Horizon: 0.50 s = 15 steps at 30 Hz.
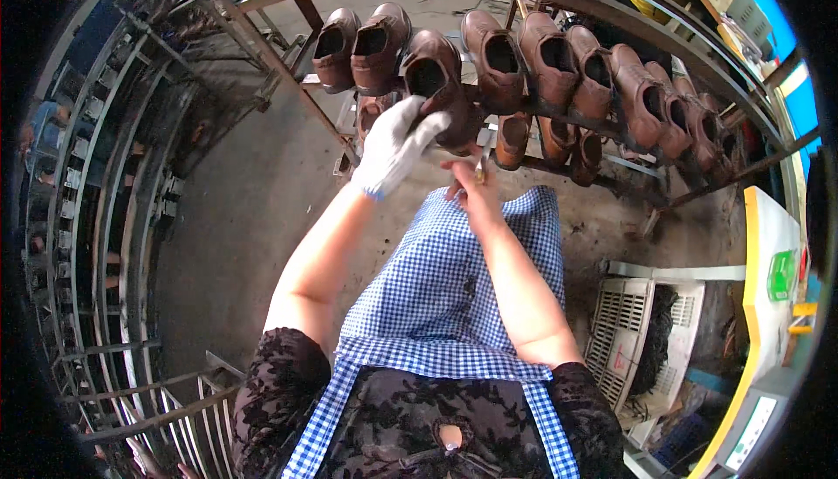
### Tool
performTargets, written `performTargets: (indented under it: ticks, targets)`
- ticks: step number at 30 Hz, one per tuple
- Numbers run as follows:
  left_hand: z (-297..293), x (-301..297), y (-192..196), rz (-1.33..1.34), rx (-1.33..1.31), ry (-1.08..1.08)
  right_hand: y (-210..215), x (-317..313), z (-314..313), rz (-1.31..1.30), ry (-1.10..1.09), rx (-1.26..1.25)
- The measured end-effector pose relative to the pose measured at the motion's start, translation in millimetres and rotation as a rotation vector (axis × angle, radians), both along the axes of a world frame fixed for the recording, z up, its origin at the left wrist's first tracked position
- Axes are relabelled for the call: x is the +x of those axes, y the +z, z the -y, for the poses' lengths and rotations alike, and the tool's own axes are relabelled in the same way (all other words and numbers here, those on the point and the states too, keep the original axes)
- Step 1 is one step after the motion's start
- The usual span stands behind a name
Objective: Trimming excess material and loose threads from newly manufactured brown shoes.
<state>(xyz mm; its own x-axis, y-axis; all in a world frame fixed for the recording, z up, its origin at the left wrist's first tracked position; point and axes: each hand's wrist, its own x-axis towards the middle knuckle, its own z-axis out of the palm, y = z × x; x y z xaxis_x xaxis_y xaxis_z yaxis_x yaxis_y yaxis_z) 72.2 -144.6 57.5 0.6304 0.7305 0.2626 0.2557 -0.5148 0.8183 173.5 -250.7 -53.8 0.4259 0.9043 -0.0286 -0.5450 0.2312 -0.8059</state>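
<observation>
My left hand (393, 143), in a white glove, grips a brown leather shoe (441, 86) by its heel, lifted just in front of the rack. My bare right hand (476, 187) is below the shoe, fingers closed on a small metal tool (481, 165) that points up at the shoe. A row of several brown shoes (559, 65) sits toe-down on the metal rack (611, 126) behind. A blue-and-white checked apron (445, 287) covers my lap.
More brown shoes (559, 143) hang on a lower rail. Empty metal racks (113, 217) curve along the left. A white plastic crate (633, 331) with dark laces stands at the right, next to a yellow-edged table (768, 278). Grey concrete floor (236, 217) lies below.
</observation>
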Motion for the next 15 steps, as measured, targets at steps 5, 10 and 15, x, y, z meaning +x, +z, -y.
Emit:
performTargets:
  ticks: [5,10,15]
  targets:
    - [60.6,-43.6,4.3,0.435,-0.624,0.002,32.2,-3.0,15.8,0.502,-0.167,0.101]
    - [68.1,-71.3,-11.3,0.778,-1.386,-0.035,42.9,-2.6,22.6,0.596,0.074,0.115]
    - [82.9,-70.0,-12.5,0.877,-1.302,0.005,77.8,-11.9,56.0,1.171,-0.236,0.049]
